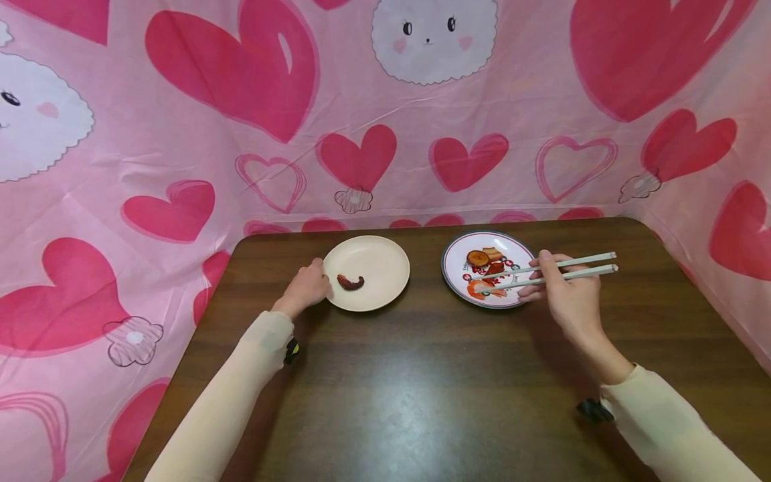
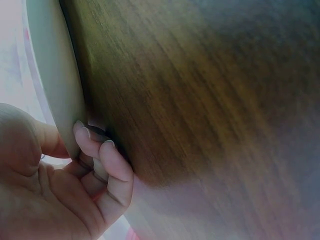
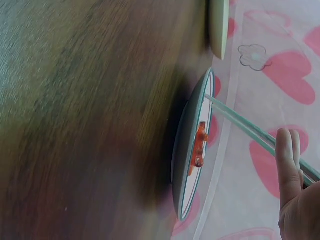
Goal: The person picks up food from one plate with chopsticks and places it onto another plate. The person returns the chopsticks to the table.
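Note:
My left hand (image 1: 306,288) grips the left rim of a cream plate (image 1: 376,258), thumb above and curled fingers beneath, as the left wrist view shows. On that plate lies a dark red curled piece like an octopus tentacle (image 1: 351,284). In my right hand (image 1: 572,298) is a pair of pale green chopsticks (image 1: 587,260), spread slightly apart. Their tips reach over a patterned white plate (image 1: 512,248) with a dark rim, close to an orange shrimp (image 1: 480,289). Behind the shrimp are a reddish-brown piece (image 1: 495,269), a round brown slice (image 1: 478,258) and a tan piece (image 1: 495,254).
Both plates stand near the far edge of a dark wooden table (image 1: 391,402), with a gap between them. A pink cloth (image 1: 409,107) printed with hearts hangs behind the table and along its sides.

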The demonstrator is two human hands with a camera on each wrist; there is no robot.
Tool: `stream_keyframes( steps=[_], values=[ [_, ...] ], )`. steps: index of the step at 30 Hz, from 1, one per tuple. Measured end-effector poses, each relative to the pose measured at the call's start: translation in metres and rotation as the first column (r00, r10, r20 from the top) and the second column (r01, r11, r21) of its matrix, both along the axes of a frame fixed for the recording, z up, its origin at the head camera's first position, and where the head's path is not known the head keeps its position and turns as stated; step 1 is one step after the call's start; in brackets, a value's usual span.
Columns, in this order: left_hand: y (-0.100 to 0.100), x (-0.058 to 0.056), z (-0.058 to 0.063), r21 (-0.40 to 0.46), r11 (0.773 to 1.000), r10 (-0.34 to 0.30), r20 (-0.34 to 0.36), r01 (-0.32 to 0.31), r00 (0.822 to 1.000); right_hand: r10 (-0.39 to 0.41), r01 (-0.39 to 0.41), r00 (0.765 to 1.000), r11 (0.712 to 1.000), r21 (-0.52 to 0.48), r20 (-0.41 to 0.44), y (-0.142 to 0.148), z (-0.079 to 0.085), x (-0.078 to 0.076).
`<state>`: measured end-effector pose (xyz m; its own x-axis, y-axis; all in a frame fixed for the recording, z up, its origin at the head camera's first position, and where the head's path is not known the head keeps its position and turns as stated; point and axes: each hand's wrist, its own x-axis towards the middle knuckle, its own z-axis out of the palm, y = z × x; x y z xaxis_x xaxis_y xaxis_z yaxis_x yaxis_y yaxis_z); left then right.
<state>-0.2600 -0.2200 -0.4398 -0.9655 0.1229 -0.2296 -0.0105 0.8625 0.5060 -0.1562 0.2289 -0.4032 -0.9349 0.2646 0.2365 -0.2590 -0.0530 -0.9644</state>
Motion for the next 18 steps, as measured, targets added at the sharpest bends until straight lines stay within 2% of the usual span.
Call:
stream_keyframes(
  steps=[6,18],
  values=[
    [-0.0003,-0.0007,-0.0018,-0.002,1.000,0.008,0.000,-0.008,1.000,-0.023,0.022,0.999,0.999,0.031,0.031,0.0038,-0.0011,-0.0016],
    [0.0009,-0.0016,-0.0009,-0.008,1.000,0.007,-0.010,-0.007,1.000,-0.034,0.033,0.998,0.999,0.016,0.044,0.0102,0.0005,-0.0034]
  ],
)
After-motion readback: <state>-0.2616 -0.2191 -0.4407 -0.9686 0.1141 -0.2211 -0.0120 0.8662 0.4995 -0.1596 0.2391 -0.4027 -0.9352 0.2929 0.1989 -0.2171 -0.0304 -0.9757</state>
